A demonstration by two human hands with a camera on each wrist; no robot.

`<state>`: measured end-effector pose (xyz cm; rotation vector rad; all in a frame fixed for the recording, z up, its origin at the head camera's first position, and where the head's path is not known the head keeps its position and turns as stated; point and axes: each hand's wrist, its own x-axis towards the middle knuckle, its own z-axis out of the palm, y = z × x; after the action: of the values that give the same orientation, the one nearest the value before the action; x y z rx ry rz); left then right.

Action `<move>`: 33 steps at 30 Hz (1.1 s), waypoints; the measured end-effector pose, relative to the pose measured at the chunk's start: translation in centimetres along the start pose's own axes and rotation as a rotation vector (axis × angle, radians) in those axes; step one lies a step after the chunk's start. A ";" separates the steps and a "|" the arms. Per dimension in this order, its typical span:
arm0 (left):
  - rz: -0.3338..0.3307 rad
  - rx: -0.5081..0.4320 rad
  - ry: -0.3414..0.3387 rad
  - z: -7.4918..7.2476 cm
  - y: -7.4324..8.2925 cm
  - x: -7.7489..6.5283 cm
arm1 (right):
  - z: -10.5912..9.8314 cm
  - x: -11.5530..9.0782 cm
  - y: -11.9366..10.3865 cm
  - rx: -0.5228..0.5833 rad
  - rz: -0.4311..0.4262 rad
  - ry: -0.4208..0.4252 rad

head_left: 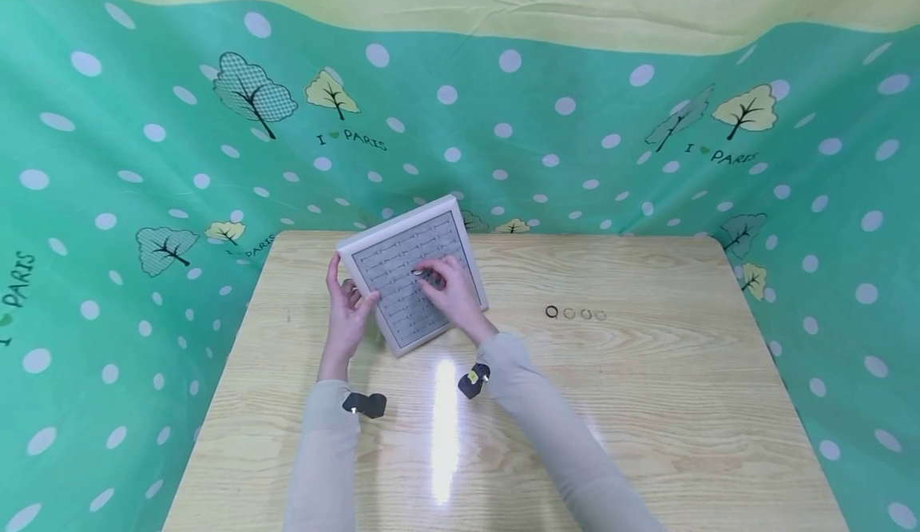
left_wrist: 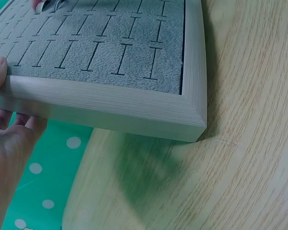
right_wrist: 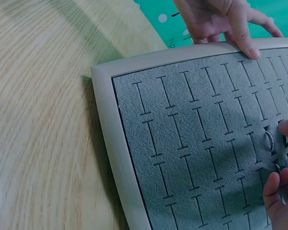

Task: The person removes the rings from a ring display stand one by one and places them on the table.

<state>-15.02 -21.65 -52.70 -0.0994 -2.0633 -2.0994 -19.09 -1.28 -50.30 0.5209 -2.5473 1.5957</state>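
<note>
A square ring display tray [head_left: 413, 236], with a pale frame and a grey padded face cut with rows of slots, is tilted up off the table. My left hand [head_left: 348, 316] grips its left edge; in the right wrist view the thumb lies over the frame [right_wrist: 182, 53] and the other fingers are behind. My right hand [head_left: 451, 288] is over the middle of the padding, pinching a small ring [head_left: 418, 272]. Close beside those fingertips a silver twisted ring [right_wrist: 270, 142] stands in a slot. The fingers partly hide the pinched ring.
To the right of the tray several rings lie in a row on the wooden table [head_left: 647, 404], a black ring [head_left: 552, 311] at the left end and thin pale rings [head_left: 585, 314] beyond it. A green dotted cloth [head_left: 503, 133] hangs behind the table.
</note>
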 end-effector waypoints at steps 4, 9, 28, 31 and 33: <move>0.007 0.001 -0.003 0.0 -0.1 0.0 | 0.3 0.3 -0.2 -0.023 0.045 0.002; 0.007 0.002 0.003 0.0 -0.1 0.1 | 0.3 0.6 -0.4 -0.021 0.086 -0.001; -0.019 0.002 -0.001 0.1 0.1 0.0 | 0.1 0.4 -0.2 0.021 0.068 -0.021; -0.047 -0.004 -0.003 0.2 0.7 -0.1 | 0.1 0.3 0.0 0.026 0.054 -0.025; -0.060 -0.003 -0.007 0.4 1.3 -0.3 | 0.0 0.3 0.1 0.039 0.044 -0.030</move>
<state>-14.56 -21.29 -51.43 -0.0463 -2.0921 -2.1395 -19.40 -1.30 -50.36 0.4993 -2.5713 1.6671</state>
